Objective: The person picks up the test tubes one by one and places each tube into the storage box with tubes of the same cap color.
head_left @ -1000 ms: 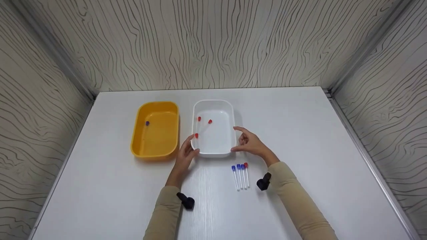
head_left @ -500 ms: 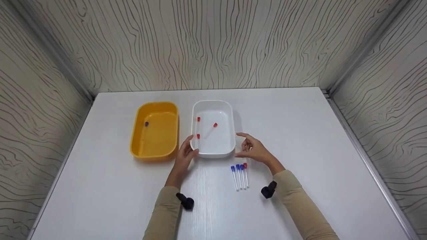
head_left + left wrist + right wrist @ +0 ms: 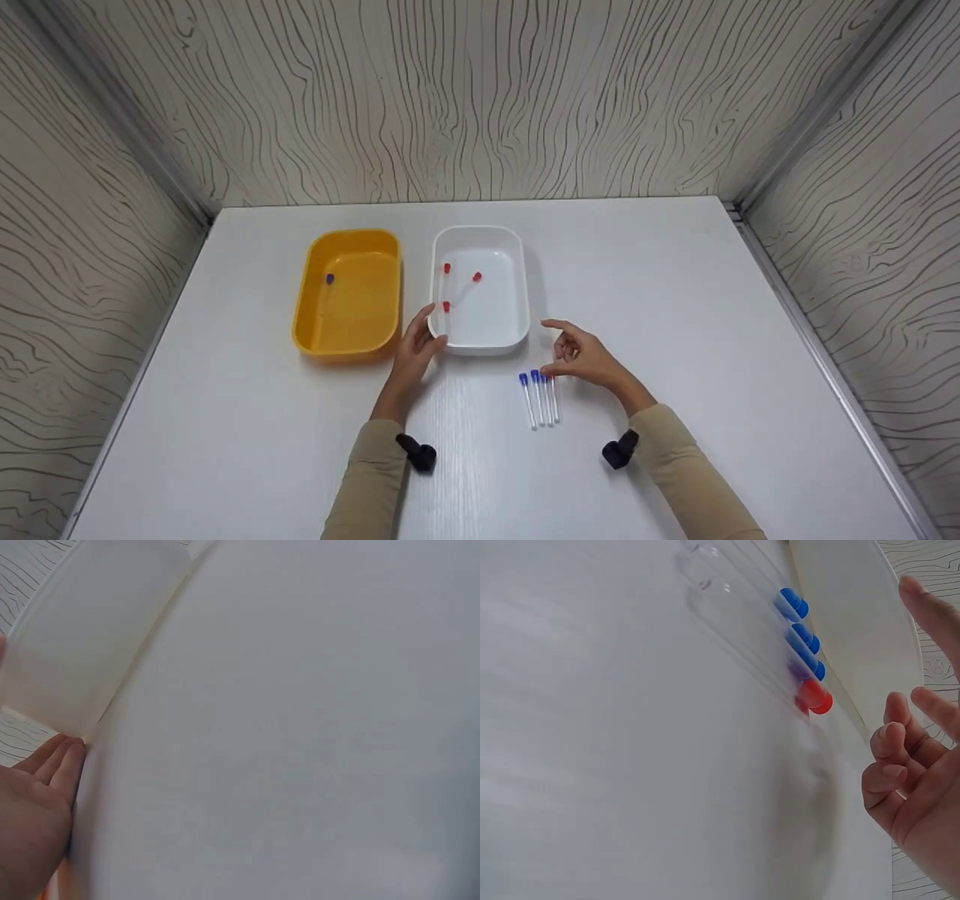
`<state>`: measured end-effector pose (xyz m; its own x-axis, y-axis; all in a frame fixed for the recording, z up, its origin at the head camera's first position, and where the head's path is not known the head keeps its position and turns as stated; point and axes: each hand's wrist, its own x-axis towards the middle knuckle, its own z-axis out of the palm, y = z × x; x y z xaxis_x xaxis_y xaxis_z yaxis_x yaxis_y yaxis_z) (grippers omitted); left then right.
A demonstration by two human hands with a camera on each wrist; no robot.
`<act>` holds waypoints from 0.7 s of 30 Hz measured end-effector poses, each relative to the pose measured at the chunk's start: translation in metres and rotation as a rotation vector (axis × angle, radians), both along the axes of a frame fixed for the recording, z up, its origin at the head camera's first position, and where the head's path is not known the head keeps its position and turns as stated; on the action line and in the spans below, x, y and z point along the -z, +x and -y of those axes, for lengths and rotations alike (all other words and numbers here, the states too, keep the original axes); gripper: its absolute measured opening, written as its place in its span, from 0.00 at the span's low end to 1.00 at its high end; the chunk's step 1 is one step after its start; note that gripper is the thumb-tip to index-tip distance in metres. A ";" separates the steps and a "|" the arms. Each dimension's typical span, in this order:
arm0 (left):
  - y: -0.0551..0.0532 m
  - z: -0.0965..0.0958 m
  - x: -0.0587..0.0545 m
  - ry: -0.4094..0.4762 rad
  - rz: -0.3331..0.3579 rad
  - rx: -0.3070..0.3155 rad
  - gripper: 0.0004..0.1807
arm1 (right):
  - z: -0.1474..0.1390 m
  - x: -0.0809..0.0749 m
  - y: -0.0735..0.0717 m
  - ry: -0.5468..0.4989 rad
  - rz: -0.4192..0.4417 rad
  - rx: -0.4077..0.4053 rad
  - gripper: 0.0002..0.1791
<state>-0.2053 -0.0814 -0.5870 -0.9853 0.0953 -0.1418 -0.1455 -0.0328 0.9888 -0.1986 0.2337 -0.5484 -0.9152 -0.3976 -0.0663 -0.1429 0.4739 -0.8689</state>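
Left hand holds near-left corner of white tray. Right hand holds nothing, thumb and forefinger wide, over cap end of four tubes on tabletop, near side of white tray. For clean pick-up, probably best: narrow finger gap, pinch one tube just below cap, avoid rolling close neighbours. Right wrist view shows red cap, mostly covered by right thumb in head view, and gap between hand and tubes. Only head view shows yellow tray, left, with blue-capped tube.

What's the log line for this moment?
left hand: gripping white tray; right hand: empty, near four tubes; yellow tray: one blue-capped tube
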 end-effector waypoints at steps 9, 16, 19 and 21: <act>0.000 0.000 -0.001 -0.017 0.022 -0.004 0.34 | -0.009 0.010 0.015 0.024 0.018 -0.022 0.43; 0.006 0.001 -0.020 0.006 0.007 0.017 0.34 | -0.017 0.015 0.024 0.058 0.002 -0.059 0.41; 0.010 0.001 -0.029 0.007 -0.031 0.027 0.34 | -0.019 0.017 0.028 0.081 -0.023 -0.073 0.42; 0.010 0.000 -0.029 0.006 -0.051 0.029 0.34 | -0.020 0.017 0.031 0.101 -0.039 -0.079 0.43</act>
